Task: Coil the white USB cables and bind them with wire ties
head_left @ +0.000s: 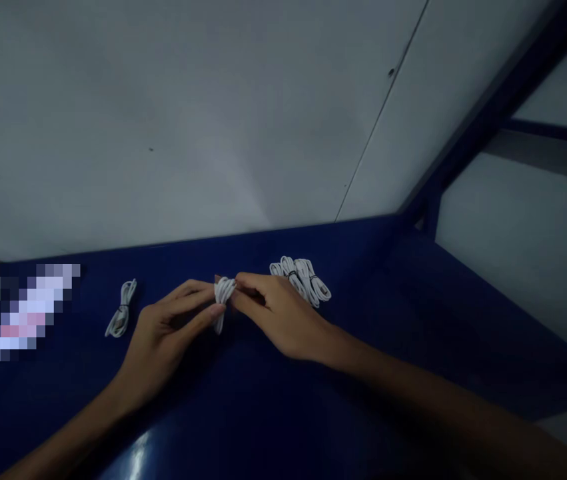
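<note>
A white cable (224, 291), wound into a small bundle, is held up over the blue table between my two hands. My left hand (170, 320) grips it from the left, thumb in front and fingers behind. At its right edge, the fingers of my right hand (276, 310) are pinched together on the bundle; what exactly lies between those fingertips is partly hidden. Just behind my right hand lie several coiled white cables (312, 280) with dark ties. One more tied white cable (122, 310) rests to the left of my left hand.
The glossy blue table (243, 413) meets a pale wall panel (188, 120) along its back edge. A blurred-out, bright slanted object (28, 313) lies at the far left. Blue frame bars (483, 120) rise on the right.
</note>
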Available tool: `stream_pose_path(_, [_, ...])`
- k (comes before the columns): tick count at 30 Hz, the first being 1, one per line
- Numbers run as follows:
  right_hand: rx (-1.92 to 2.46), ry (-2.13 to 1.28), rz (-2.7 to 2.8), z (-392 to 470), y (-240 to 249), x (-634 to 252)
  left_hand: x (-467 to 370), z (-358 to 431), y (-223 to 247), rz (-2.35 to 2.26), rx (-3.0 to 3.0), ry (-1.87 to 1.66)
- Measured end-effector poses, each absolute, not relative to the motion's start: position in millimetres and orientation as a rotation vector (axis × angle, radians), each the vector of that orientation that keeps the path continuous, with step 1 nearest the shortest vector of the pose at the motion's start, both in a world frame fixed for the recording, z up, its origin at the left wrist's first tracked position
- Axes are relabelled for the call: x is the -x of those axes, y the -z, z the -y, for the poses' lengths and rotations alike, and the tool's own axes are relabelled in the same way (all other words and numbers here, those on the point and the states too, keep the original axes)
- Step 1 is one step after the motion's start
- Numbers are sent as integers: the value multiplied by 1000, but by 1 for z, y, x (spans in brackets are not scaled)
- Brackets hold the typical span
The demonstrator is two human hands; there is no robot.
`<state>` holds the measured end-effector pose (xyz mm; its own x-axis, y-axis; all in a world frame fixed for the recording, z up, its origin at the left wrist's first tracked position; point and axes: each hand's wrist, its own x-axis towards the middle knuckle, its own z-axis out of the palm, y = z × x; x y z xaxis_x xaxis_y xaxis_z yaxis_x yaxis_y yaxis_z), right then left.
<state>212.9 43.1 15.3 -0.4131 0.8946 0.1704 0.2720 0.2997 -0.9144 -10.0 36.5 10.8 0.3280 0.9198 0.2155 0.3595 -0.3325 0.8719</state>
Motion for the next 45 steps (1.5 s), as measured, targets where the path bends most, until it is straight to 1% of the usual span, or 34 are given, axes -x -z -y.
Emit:
stream_pose_path(3, [1089, -1128, 1859, -40, -14, -210, 8, -35, -10, -1180, -1829, -969])
stream_pose_path(9, [1126, -945, 2007, -33, -13, -206, 9, -34, -4, -1325, -1810, -1019])
stream_pose_path(15, [1244, -626, 2233, -20, -3, -198, 9, -30, 0, -1418, -1977, -929])
stream_pose_path(23, [1310, -220, 2565, -2, -1, -189, 9, -33, 1, -1355, -2110, -760])
stream_pose_path(27, [1319, -77, 2585, -1, -8, -190, 11, -38, -4, -1266, -2057, -667])
stream_pose_path(34, [1299, 254, 2439, -14, -4, -195, 16, -34, -14, -1245, -1976, -652])
stream_pose_path(36, [1247, 372, 2408, -16, 0, -197, 17, -36, -12, -1239, -1979, -642])
stream_pose_path(39, [1086, 519, 2393, -17, 4, -200, 16, -40, -7, -1282, -1905, -725])
stream_pose_path(42, [895, 511, 2448, -23, 3, -203, 15, -41, -5, -1339, -1752, -812])
stream_pose_path(45, [782, 321, 2540, -34, -1, -209, 16, -39, -6, -1287, -1746, -802])
